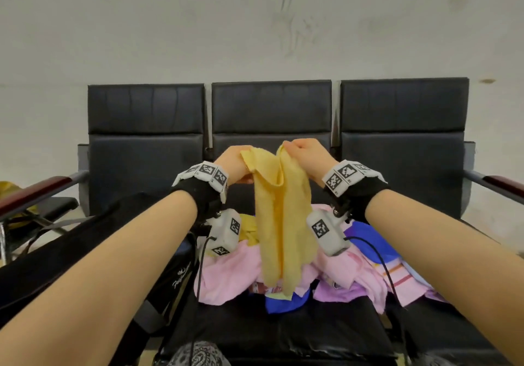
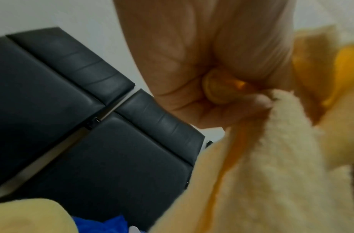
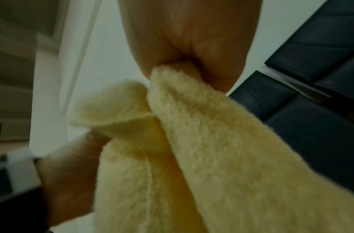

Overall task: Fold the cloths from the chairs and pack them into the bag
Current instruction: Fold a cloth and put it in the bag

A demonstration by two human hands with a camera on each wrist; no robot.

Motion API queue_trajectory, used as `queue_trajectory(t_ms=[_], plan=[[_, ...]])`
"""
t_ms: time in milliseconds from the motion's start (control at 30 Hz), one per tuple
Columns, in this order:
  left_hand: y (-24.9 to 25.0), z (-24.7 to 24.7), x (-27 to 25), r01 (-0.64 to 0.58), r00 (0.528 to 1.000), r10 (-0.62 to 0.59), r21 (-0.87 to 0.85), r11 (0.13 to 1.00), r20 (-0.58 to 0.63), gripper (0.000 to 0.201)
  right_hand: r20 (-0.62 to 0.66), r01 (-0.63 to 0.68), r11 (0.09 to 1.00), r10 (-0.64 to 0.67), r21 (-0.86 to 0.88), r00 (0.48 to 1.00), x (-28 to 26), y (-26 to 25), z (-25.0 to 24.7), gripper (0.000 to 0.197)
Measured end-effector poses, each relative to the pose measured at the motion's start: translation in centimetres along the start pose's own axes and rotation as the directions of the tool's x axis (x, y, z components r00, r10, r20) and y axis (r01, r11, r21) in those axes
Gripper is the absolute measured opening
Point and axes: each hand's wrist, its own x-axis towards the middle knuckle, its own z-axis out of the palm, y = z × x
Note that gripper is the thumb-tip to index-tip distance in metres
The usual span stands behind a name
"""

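A: Start at the fingers. What are they doing?

B: The left hand [image 1: 233,164] has its fingers [image 2: 216,88] curled tight, clamped on the top edge of a fluffy pale yellow cloth [image 1: 280,218]. In the left wrist view the fabric is bunched between thumb and curled fingers. The right hand [image 1: 304,157] pinches another part of that same top edge; in the right wrist view the fingers [image 3: 192,52] are closed together on the fold of cloth.

A: How do the two hands stand to each other?

B: Near each other, raised side by side, with a short slack stretch of cloth sagging between them. The rest of the cloth hangs straight down in long folds.

A: Where does it hang?

B: Over the middle seat of a row of three black padded chairs [image 1: 272,110]. Its lower end touches or nearly touches a loose pile of pink, blue, purple and striped cloths [image 1: 354,269] that covers the back and right part of that seat; I cannot tell which.

A: And the bag?

B: A black fabric bag with white script lettering [image 1: 175,277] sits at the left edge of the middle seat, just beside the pile.

A: Anything further out?

B: Each wrist wears a black strap with white marker blocks and a grey camera box. A dark red wooden armrest [image 1: 37,189] ends the row on the left, against a pale wall [image 1: 255,25].
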Motion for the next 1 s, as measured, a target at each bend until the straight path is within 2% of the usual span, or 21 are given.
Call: queue_trajectory(t_ms=[67,133,233,267,367,433,500,567,633,700,767,833,900,933,1000], plan=[[1.2,1.1,-0.1,-0.060,0.996,0.062,-0.037,0.998,0.066,0.017,-0.014,-0.011,1.000,0.012,0.014,1.000,0.0,-0.1,0.0,0.043],[1.7,1.9,0.2,-0.084,0.988,0.097,-0.106,0.991,0.123,0.021,-0.021,-0.007,1.000,0.007,0.016,1.000,-0.1,-0.1,-0.2,0.044],[1.9,2.2,0.8,-0.049,0.994,0.067,-0.204,0.978,0.085,0.024,-0.019,-0.028,0.999,0.028,0.045,0.999,-0.4,0.7,-1.1,0.049],[2.0,2.1,0.9,-0.069,0.995,0.081,-0.178,0.982,0.060,0.023,-0.007,-0.029,0.999,0.030,0.038,1.000,-0.6,1.1,-1.5,0.050],[2.7,1.6,1.2,-0.118,0.992,0.112,-0.097,0.988,-0.065,0.019,0.137,-0.060,0.998,0.062,-0.024,0.989,-1.0,2.2,-2.2,0.048],[3.4,1.4,1.4,-0.158,0.978,0.149,-0.054,0.986,-0.144,0.026,0.280,-0.150,0.989,0.150,-0.021,0.948,-0.7,2.7,-2.4,0.042],[4.1,1.0,1.5,-0.178,0.955,0.176,0.015,0.984,-0.237,0.026,0.392,-0.233,0.972,0.221,-0.017,0.893,-0.4,3.0,-2.4,0.057],[4.0,0.0,1.8,-0.164,0.919,0.147,-0.016,0.986,-0.365,0.027,0.466,-0.275,0.960,0.265,-0.047,0.845,-0.2,3.3,-2.4,0.063],[3.3,-1.2,2.5,-0.128,0.877,0.073,-0.086,0.988,-0.475,0.026,0.480,-0.254,0.960,0.280,-0.120,0.832,-0.1,4.0,-2.3,0.048],[2.9,-2.5,2.6,-0.071,0.827,0.008,-0.091,0.993,-0.563,0.027,0.437,-0.203,0.951,0.288,-0.231,0.852,-0.2,5.2,-2.4,0.032],[2.6,-3.6,2.7,-0.027,0.757,-0.037,-0.088,0.996,-0.653,0.028,0.384,-0.160,0.927,0.292,-0.340,0.876,-0.5,6.2,-2.6,0.017],[2.1,-4.6,2.7,-0.001,0.679,-0.105,-0.144,0.990,-0.727,0.027,0.315,-0.133,0.876,0.303,-0.463,0.899,-0.6,6.8,-2.8,0.019],[1.1,-5.4,3.0,-0.029,0.609,-0.167,-0.233,0.972,-0.775,0.024,0.196,-0.158,0.805,0.320,-0.572,0.927,-0.4,7.3,-2.9,0.018],[0.6,-5.9,3.3,-0.040,0.585,-0.194,-0.267,0.963,-0.788,0.023,0.138,-0.184,0.774,0.329,-0.606,0.934,-0.3,7.5,-3.1,0.018],[-0.1,-6.6,3.5,0.010,0.566,-0.229,-0.272,0.962,-0.792,0.029,0.068,-0.226,0.752,0.338,-0.619,0.939,0.0,7.9,-3.5,0.021]])
